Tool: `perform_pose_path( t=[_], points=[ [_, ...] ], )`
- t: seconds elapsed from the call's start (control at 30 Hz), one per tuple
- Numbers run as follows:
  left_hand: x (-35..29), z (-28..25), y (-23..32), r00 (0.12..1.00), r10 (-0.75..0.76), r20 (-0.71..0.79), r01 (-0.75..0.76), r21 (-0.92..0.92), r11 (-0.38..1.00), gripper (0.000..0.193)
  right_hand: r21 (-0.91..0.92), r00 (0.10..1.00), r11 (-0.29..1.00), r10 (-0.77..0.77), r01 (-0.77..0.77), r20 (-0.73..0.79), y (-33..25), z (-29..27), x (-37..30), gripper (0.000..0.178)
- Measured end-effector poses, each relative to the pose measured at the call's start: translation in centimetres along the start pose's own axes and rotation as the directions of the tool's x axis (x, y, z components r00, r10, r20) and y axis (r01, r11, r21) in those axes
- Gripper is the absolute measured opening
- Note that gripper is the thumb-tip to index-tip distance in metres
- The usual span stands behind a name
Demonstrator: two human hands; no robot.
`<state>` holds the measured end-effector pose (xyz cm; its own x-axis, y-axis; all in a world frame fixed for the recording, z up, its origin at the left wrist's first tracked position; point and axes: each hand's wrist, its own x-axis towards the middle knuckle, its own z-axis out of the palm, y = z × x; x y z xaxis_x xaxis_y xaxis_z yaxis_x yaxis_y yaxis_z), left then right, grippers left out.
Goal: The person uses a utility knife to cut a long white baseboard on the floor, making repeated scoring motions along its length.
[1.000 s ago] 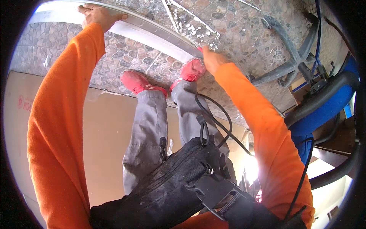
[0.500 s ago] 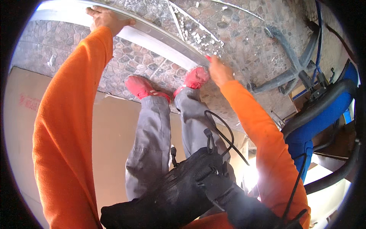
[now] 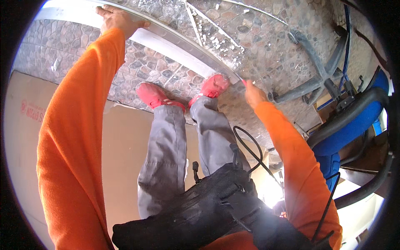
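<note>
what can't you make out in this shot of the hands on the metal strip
Head view only:
- Left hand: fingers curl over the metal strip, so the grip beneath is hidden.
- Right hand: fingertips at the strip's near end are too small to tell pinch from touch.
- Strip's far end: cut off by the dark fisheye rim at top left.
- Blue chair: partly cut off at the right rim.

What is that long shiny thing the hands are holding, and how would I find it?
Start at the pebble-patterned floor above the red shoes. A long pale metal strip slants across it, with the left hand on its far end and the right hand at its near end. It is the only straight, smooth, silvery bar that both hands touch.
</note>
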<state>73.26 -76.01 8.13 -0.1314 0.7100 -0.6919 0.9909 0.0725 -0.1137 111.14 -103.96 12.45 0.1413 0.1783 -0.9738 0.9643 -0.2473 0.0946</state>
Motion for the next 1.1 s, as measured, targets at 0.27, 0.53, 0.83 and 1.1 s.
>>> perform_pose_path(
  t=[0.27,0.53,0.83,1.1],
  points=[
    [0.2,0.6,-0.1,0.996,0.04,-0.085,-0.037,0.037,0.999,0.14,-0.013,0.942,0.961,-0.274,0.277,-0.195,-8.8,-4.8,3.3,0.024],
    [0.3,0.1,-0.1,0.999,-0.024,-0.036,0.026,0.069,0.997,0.143,0.045,0.976,0.992,-0.103,0.114,-0.193,-5.7,-4.4,2.9,0.027],
    [0.6,0.1,0.9,0.999,-0.029,-0.023,0.03,0.059,0.998,0.149,0.022,0.98,0.994,-0.106,0.111,-0.17,-3.2,-0.5,3.5,0.027],
    [0.1,0.1,0.4,0.994,-0.061,0.087,0.051,0.114,0.992,0.142,-0.006,0.999,1.0,0.026,-0.026,0.029,2.9,0.9,-1.2,0.033]
  ],
)
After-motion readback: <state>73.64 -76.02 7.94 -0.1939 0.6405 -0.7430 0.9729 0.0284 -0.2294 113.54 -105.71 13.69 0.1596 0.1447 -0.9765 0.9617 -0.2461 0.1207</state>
